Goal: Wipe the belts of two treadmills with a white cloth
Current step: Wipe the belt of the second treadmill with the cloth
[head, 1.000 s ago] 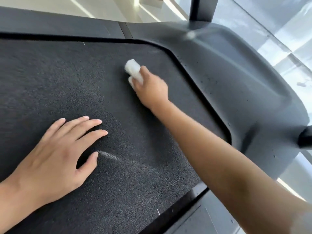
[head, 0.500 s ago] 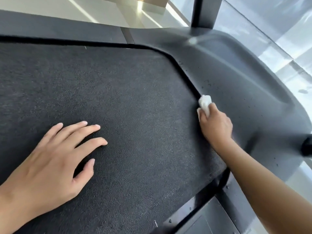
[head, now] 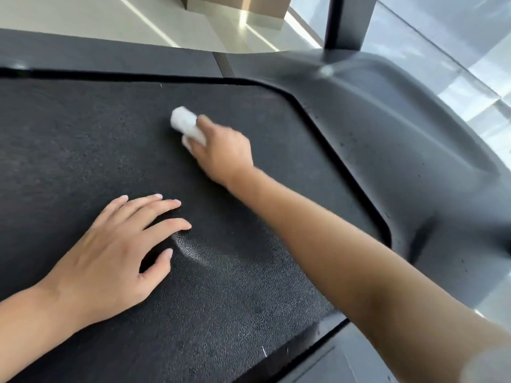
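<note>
Gripping a bunched white cloth, the right hand reaches out over the dark treadmill belt, with its forearm stretching in from the near right corner of the view. The cloth is wadded into a small roll; most of it sticks out to the far left of the curled fingers, and a smaller bit shows under the knuckles. It sits against the belt a little right of the middle of the visible surface, well apart from the belt's curved right edge. Both hand and cloth are slightly blurred.

The left hand lies flat on the belt at the near left, palm down, its fingers straight and slightly spread, thumb angled out to the right, holding nothing. Just right of its fingertips a pale curved streak catches the light on the textured surface.

A grey moulded frame wraps the belt along its far and right sides, separated from it by a dark groove. A dark upright post rises from the frame at the far right. Beyond the frame lies a pale glossy floor, with a brown box-like shape at the far edge. To the right, a glass panel shows reflections.
</note>
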